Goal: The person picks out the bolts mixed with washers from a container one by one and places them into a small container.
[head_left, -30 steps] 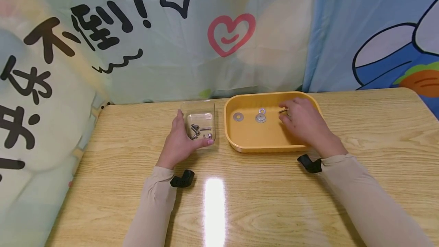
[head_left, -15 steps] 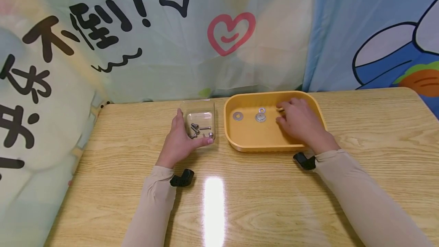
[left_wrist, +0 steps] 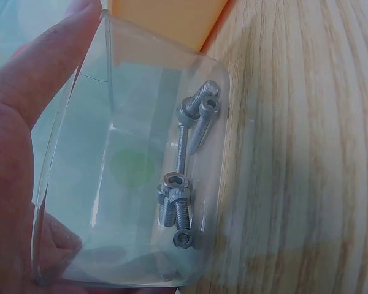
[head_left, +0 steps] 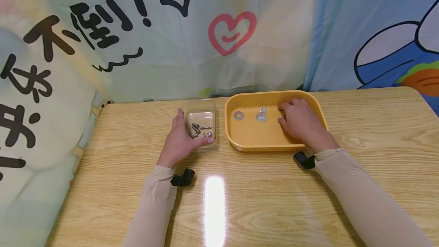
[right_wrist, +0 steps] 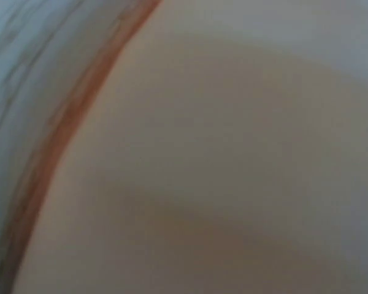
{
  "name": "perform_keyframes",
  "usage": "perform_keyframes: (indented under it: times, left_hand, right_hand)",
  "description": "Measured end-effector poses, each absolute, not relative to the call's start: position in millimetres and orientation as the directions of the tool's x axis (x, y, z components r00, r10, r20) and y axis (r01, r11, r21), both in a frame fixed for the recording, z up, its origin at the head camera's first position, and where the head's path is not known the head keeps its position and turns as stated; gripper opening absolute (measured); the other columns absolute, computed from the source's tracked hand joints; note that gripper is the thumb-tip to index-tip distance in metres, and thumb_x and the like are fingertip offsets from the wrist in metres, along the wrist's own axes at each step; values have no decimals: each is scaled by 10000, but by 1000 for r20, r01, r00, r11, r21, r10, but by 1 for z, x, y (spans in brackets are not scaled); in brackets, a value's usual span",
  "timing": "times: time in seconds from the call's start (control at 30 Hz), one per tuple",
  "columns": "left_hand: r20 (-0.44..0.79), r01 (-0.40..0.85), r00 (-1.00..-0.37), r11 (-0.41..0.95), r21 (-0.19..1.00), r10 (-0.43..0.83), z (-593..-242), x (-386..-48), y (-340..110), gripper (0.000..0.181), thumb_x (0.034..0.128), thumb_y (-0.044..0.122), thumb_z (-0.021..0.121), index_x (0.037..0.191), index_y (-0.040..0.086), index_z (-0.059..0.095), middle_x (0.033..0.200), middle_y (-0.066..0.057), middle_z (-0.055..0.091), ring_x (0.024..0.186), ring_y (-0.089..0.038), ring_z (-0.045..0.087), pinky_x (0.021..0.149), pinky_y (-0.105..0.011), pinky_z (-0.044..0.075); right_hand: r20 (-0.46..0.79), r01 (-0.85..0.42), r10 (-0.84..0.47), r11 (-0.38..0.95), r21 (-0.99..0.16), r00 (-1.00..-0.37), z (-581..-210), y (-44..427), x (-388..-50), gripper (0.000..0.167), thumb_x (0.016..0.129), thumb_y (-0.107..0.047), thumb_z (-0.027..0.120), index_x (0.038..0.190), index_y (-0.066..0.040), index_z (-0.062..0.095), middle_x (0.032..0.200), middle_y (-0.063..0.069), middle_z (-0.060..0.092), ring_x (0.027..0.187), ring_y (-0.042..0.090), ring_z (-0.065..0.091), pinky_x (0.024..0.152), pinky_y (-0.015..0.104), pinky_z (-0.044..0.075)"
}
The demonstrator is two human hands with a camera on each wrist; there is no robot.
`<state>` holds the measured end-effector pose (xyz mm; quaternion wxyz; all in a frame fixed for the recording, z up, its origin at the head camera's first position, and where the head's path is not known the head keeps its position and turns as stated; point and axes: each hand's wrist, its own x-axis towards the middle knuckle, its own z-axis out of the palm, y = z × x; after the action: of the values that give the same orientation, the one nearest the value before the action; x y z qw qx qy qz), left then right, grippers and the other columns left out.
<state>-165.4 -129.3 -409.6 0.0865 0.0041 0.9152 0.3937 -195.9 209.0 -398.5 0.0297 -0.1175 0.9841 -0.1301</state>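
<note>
My left hand [head_left: 180, 138] holds a clear plastic box [head_left: 200, 106] on the table, thumb across the front corner and fingers along the left side. Several silver socket-head screws [left_wrist: 181, 196] lie on the box's bottom. My right hand [head_left: 302, 121] reaches down into the right part of a yellow tray [head_left: 253, 148], fingers bent toward its bottom. What lies under those fingertips is hidden. Left of them in the tray are a flat washer [head_left: 238, 115], a small washer [head_left: 262, 109] and a round metal piece [head_left: 261, 117]. The right wrist view is blurred.
The wooden table [head_left: 260, 201] extends in front and to both sides. Right behind the box and tray hangs a printed cloth [head_left: 164, 64]. Box and tray stand side by side with a narrow gap.
My right hand has moved slightly left within the tray. A thin screw that showed at its fingertips is now hidden. My left hand and the box have stayed in place.
</note>
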Motion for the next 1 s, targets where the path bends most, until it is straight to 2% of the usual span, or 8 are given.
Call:
perform_keyframes:
  times: [0.33, 0.73, 1.0]
  left_hand:
    - [-151, -57, -986, 688, 723, 77, -409, -165, -129, 1411, 675, 590, 882, 1615, 56, -23, 1652, -170, 146, 1421, -404, 352, 1127, -512, 347]
    - [-152, -61, -986, 689, 722, 73, -411, -165, -130, 1421, 665, 607, 880, 1615, 54, -20, 1654, -167, 144, 1436, -388, 332, 1137, -506, 333]
    - [-152, -61, -986, 685, 726, 72, -412, -166, -130, 1417, 667, 599, 883, 1616, 56, -19, 1650, -166, 154, 1424, -384, 352, 1133, -505, 339]
  right_hand:
    - [-14, -235, -245, 944, -230, -969, -400, 209, -197, 230, 947, -47, 647, 1117, 108, 644, 1109, 292, 593, 1062, 452, 483, 985, 528, 381]
    - [-20, -230, -240, 948, -222, -971, -400, 208, -197, 92, 939, -23, 635, 939, 68, 648, 930, 227, 599, 924, 415, 511, 882, 507, 432]
    - [-32, -230, -241, 951, -209, -970, -399, 208, -197, 95, 949, -12, 601, 880, 42, 635, 861, 194, 581, 881, 396, 526, 857, 494, 463]
